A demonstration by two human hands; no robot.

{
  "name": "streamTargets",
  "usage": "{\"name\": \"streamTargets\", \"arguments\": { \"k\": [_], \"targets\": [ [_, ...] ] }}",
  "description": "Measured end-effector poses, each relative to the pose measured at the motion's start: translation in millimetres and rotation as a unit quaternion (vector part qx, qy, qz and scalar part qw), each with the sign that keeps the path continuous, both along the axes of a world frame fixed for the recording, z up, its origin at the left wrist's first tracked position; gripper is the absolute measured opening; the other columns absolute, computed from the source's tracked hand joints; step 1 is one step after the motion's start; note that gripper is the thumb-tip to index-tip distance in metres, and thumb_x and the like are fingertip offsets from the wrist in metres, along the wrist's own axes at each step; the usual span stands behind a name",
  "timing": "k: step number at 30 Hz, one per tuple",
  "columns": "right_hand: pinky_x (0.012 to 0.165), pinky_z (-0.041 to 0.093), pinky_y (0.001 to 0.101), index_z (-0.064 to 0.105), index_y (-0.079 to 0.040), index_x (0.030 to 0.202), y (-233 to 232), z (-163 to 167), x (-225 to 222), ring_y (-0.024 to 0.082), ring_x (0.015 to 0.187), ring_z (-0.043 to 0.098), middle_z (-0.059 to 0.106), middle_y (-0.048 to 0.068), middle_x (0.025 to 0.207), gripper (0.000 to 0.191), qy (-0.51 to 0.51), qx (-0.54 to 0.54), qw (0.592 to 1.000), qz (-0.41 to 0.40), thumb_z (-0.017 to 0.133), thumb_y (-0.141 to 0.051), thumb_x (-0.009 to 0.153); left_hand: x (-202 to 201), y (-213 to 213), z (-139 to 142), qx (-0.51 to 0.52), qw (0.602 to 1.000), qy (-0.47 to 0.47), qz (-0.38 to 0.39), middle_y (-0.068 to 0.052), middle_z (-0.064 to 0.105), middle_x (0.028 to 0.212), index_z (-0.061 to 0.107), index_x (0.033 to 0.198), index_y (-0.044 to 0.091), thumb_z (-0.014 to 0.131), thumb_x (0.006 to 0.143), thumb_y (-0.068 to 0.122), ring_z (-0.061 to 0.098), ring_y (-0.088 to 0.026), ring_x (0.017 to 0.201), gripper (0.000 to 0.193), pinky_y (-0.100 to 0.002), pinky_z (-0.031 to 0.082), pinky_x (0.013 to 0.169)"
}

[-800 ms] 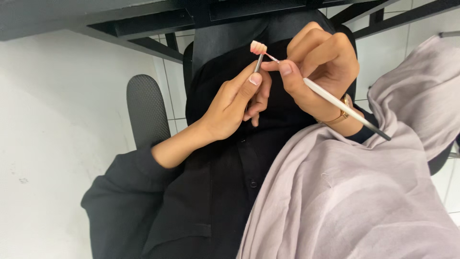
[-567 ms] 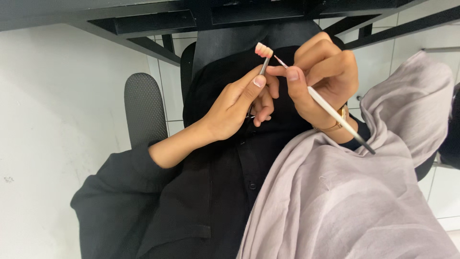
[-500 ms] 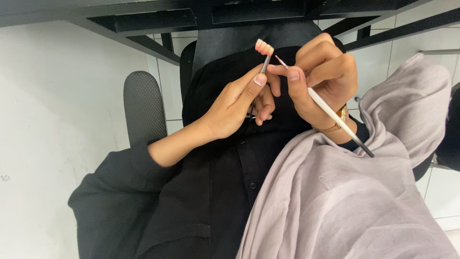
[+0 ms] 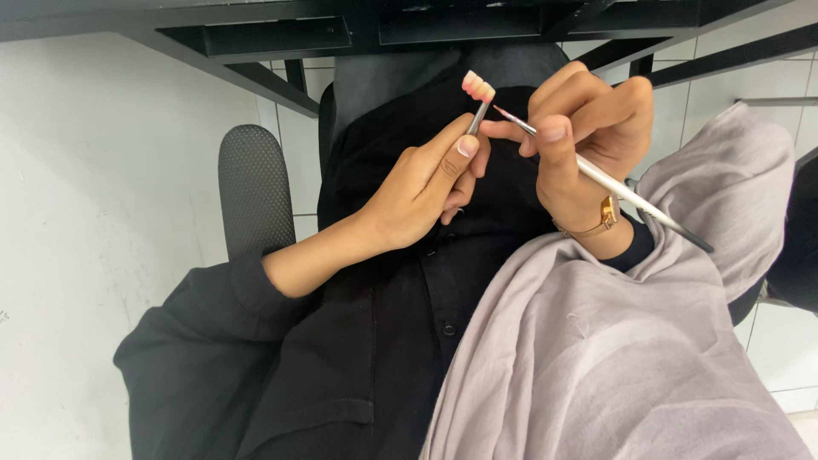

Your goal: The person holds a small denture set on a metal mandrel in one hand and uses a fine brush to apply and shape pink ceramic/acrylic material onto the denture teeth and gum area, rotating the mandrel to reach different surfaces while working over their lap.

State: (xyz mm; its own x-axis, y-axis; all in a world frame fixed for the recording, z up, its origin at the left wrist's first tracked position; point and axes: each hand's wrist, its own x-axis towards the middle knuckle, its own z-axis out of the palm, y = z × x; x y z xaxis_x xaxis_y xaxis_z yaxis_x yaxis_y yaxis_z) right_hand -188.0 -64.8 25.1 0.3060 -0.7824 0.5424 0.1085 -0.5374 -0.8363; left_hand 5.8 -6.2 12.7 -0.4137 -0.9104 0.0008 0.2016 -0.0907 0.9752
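The left hand (image 4: 417, 200) pinched a thin metal stick (image 4: 476, 117) between thumb and fingertips, pressed together near its lower end. On the stick's top sat a small row of false teeth (image 4: 478, 86), pale with a pink gum edge, held up at about twelve o'clock from the hand, in front of the black shirt (image 4: 400, 341) and just under the dark desk frame (image 4: 358, 30). The right hand (image 4: 588, 145) came in from three o'clock, fingers closed around a slim white-handled brush (image 4: 613, 189) in a pen grip. The brush tip pointed toward ten o'clock and sat just beside the stick below the teeth; whether it touched them I could not tell. A gold watch (image 4: 603, 217) showed at that wrist, and a grey shawl (image 4: 613, 341) draped over the right side. A black chair armrest (image 4: 254, 192) stood at nine o'clock from the left hand.

To my eye the work was fine brush painting on the teeth. Doing it well seemed to call for bracing the two hands against each other, as the fingertips nearly met here, keeping the stick steady and upright, and letting only the brush tip move in short light strokes, since the piece was tiny and any wobble could smear colour across the gum line
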Motion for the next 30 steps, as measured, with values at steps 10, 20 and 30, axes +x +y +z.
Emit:
{"name": "streamTargets", "arguments": {
  "k": [10,20,30],
  "targets": [
    [0.034,0.042,0.023,0.04,-0.008,0.091,-1,9,-31,0.012,0.04,0.04,0.045,0.009,0.06,0.052,-0.125,0.023,0.986,0.106,0.042,-0.058,0.104,-10,0,11,0.001,1.0,0.009,0.011,0.003,0.037,0.067,0.046,0.103,0.008,0.027,0.115,0.045,0.035,-0.005,0.056,0.044,-0.023,0.039,0.053],
    [0.035,0.043,0.0205,0.036,-0.009,0.104,0,-12,-24,0.008,0.04,0.044,0.049,0.007,0.06,0.039,-0.133,0.028,0.991,0.02,0.049,-0.045,0.107,-20,-1,3,-0.005,0.999,0.02,0.031,0.004,0.038,0.065,0.046,0.103,0.008,0.029,0.114,0.044,0.035,-0.005,0.053,0.041,-0.023,0.036,0.05],
    [0.07,0.07,0.0408,0.038,-0.006,0.096,1,-7,-21,0.008,0.052,0.041,0.049,0.007,0.066,0.029,-0.046,-0.03,0.998,0.021,0.06,0.012,0.103,-24,-5,3,-0.03,0.999,-0.025,0.015,0.001,0.046,0.068,0.052,0.13,-0.001,0.03,0.117,0.04,0.042,-0.007,0.058,0.048,-0.025,0.038,0.056]
  ]
}}
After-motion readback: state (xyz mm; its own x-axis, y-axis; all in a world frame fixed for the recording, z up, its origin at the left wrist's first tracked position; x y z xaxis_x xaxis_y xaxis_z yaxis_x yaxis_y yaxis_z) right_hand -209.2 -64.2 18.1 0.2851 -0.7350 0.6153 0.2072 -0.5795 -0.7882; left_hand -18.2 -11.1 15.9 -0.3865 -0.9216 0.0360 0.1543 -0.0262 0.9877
